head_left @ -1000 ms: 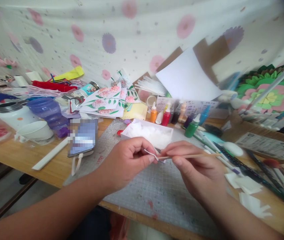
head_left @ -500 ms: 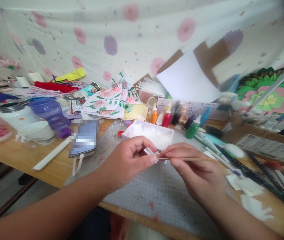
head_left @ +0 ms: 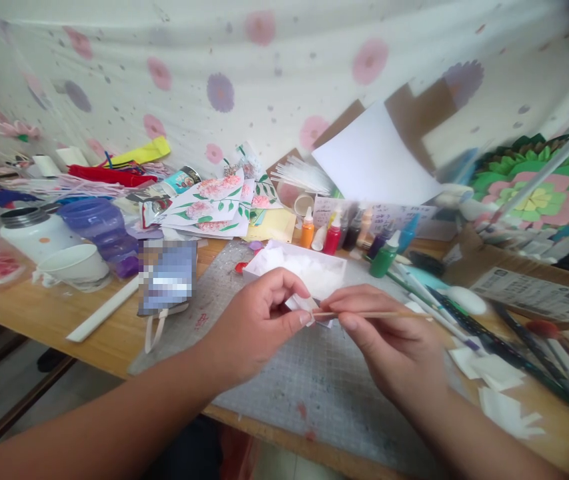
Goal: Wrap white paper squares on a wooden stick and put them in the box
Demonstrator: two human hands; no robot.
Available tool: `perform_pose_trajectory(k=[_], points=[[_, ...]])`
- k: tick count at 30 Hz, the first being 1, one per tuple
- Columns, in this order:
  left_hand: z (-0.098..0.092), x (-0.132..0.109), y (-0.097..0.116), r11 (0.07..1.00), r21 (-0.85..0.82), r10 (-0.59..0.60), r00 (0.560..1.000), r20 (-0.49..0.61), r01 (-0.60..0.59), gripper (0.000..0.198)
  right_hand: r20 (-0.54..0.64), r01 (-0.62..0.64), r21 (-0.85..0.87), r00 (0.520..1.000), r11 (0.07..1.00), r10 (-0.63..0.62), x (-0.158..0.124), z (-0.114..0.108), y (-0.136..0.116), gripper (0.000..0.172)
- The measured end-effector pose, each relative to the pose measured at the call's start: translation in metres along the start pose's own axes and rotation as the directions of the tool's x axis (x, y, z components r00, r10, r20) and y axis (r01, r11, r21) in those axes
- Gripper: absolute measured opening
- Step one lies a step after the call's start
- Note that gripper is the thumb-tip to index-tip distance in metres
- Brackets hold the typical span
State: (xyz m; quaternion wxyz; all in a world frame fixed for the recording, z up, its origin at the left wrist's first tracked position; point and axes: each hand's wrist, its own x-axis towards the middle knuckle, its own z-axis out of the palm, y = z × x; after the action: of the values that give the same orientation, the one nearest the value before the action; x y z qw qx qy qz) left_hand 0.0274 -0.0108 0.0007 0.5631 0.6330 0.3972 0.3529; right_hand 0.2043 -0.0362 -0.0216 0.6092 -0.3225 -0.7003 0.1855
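My left hand (head_left: 264,323) pinches a small piece of white paper (head_left: 300,303) between thumb and fingers. A thin wooden stick (head_left: 379,315) lies level in the pinch of my right hand (head_left: 389,340), its left end touching the white paper. Both hands are held over the grey cutting mat (head_left: 284,393), close together. Just behind them sits a white box (head_left: 334,260) filled with fluffy white material (head_left: 297,263). The stick's tip is partly covered by the paper and fingers.
Paint bottles (head_left: 333,240) stand behind the box, a green one (head_left: 384,257) nearest my right hand. A phone (head_left: 169,283) with a cable is on the left. Cut white paper pieces (head_left: 497,370) and brushes lie right. A cardboard box (head_left: 539,287) is at the far right.
The white paper has turned slightly and shows more of its face at the stick's tip. Both hands stay almost in place, still pinching paper and stick.
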Motion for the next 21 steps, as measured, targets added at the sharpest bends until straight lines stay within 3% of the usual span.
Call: perform_pose_trajectory(k=[14,21], points=[[-0.0041,-0.0003,-0.0013,0.998,0.055,0.031,1.000,-0.005,-0.030,0.015,0.003,-0.026,0.112,1.000,0.993,0.026,-0.0039,0.0007,0.0053,0.022],[-0.0035,-0.0006,-0.0004,0.998,0.046,0.031,1.000,-0.001,-0.031,0.015,0.016,-0.019,0.059,1.000,0.998,0.018,-0.0002,0.0001,0.0019,0.017]])
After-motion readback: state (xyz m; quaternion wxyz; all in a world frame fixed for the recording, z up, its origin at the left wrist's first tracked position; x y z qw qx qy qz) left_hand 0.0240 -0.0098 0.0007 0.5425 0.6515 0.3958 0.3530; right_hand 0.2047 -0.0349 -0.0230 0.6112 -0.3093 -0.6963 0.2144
